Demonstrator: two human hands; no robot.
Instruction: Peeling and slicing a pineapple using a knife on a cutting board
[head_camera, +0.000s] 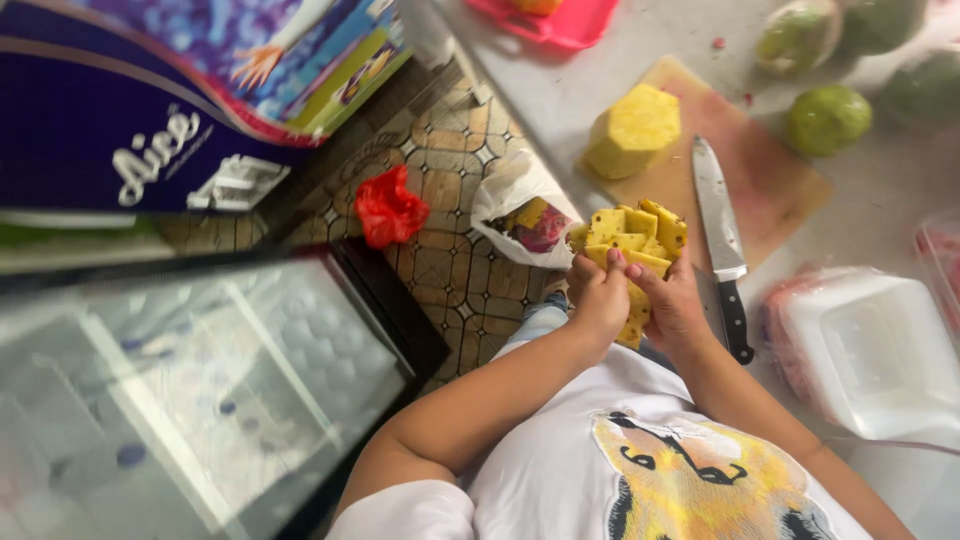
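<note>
Head view: both hands hold a stack of cut pineapple slabs above the near edge of the worktop.

The left hand and right hand each keep a closed grip on the slabs, fingers pressed to the stack's near faces and lower end. The flesh looks wet, soft and slippery, likely to bruise or slide apart, so broad support under the flat faces suits it best. On the cutting board to the far right sit a peeled pineapple block and a knife. A white tray lies right; a bag of scraps hangs left.
</note>
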